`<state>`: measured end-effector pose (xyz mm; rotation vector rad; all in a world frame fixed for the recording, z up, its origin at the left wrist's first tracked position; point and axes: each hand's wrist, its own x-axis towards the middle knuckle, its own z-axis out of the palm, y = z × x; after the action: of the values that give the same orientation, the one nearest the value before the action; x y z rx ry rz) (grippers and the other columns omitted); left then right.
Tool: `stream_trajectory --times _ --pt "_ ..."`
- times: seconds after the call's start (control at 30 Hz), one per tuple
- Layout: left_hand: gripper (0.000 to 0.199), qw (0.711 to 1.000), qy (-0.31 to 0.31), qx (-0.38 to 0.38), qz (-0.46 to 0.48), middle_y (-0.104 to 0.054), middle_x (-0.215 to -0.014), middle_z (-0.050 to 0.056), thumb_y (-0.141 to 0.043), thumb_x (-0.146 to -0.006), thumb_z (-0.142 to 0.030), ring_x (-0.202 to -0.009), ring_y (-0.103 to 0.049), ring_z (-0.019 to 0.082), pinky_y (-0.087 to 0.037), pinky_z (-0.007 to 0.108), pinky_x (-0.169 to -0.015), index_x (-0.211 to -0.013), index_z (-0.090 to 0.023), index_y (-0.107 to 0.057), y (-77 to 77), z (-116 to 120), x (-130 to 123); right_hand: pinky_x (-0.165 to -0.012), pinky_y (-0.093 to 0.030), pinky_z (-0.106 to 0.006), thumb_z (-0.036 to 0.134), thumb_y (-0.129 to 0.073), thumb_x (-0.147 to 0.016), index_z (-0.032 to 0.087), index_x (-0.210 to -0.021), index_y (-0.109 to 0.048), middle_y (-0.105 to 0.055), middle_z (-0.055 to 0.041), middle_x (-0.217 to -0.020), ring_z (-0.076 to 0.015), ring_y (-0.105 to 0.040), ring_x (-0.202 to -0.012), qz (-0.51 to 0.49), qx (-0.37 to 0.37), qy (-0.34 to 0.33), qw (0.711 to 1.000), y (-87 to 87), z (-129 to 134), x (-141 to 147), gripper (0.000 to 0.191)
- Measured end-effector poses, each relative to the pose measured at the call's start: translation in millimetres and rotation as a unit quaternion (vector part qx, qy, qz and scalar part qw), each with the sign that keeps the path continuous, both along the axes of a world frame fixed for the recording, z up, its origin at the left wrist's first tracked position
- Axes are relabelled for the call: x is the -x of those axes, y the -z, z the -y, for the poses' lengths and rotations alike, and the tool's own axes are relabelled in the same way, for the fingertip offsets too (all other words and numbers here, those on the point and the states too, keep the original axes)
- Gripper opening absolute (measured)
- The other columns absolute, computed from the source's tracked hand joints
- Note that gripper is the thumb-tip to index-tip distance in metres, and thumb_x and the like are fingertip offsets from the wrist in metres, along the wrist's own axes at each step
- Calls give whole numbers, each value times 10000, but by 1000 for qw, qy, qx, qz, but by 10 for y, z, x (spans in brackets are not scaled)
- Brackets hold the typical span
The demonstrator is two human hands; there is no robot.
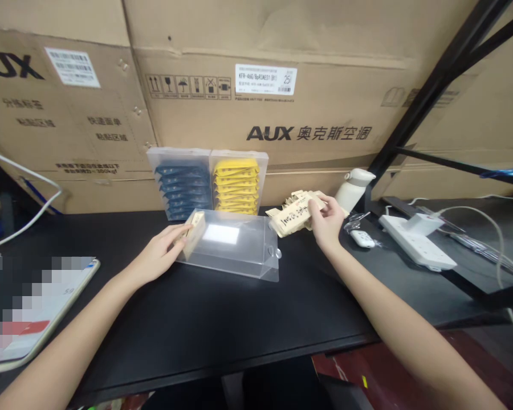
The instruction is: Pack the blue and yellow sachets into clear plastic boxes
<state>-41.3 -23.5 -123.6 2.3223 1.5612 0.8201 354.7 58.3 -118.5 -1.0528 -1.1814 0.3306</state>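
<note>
A clear plastic box (239, 259) lies on the black table in front of me. At its left end stands a cream-coloured flat packet (195, 230), and my left hand (173, 245) has its fingers closed on the packet's edge. To the right of the box, my right hand (328, 221) grips another cream packet with dark writing (297, 217) between thumb and fingers. It is tilted over a pile of similar packets (297, 197), partly hidden behind it. Upright at the back are two clear boxes, one with blue packets (183, 191), the other with yellow packets (237, 181).
A pale bottle (354, 191) stands behind my right hand. Farther right are a white earphone case (362, 238), a white power strip (416, 242) and cables. A partly pixelated tablet-like device (74, 293) lies at left. Large cardboard boxes (205, 125) and a black metal frame (410, 114) close off the back.
</note>
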Motion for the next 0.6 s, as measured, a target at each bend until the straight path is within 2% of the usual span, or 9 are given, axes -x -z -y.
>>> stream_trajectory --times 0.07,0.2,0.43,0.6 --pt "489 1000 0 0 1 -541 -1393 127 -351 -960 -423 -1290 -496 257 -343 427 -1114 -1326 -158 -540 -4 0 0 -416 -386 -263 330 -576 -760 205 -921 -595 -580 5 -609 -132 -489 -433 18 20 -4 1000 -2 4 -22 205" --pt "480 1000 1 1 0 -543 -1391 126 -352 -958 -420 -1289 -496 258 -344 434 -1112 -1327 -176 -538 -3 -6 6 -393 -315 -248 268 -536 -710 200 -783 -622 -474 45 -478 -116 -413 -384 100 64 -13 993 29 -4 -64 132" --pt "482 1000 6 0 0 -547 -1389 128 -352 -955 -433 -1284 -501 263 -351 437 -1104 -1328 -186 -533 -7 -7 15 -399 -315 -250 245 -539 -683 199 -753 -635 -483 48 -445 -121 -418 -377 123 95 -33 987 116 -38 -61 126" --pt "616 998 -45 42 18 -539 -1403 166 -382 -925 -517 -1265 -529 305 -382 453 -1074 -1409 -137 -419 -28 -4 -11 -346 -329 -244 227 -529 -691 204 -793 -616 -467 63 -364 -146 -462 -311 111 153 -69 980 128 -12 -16 136"
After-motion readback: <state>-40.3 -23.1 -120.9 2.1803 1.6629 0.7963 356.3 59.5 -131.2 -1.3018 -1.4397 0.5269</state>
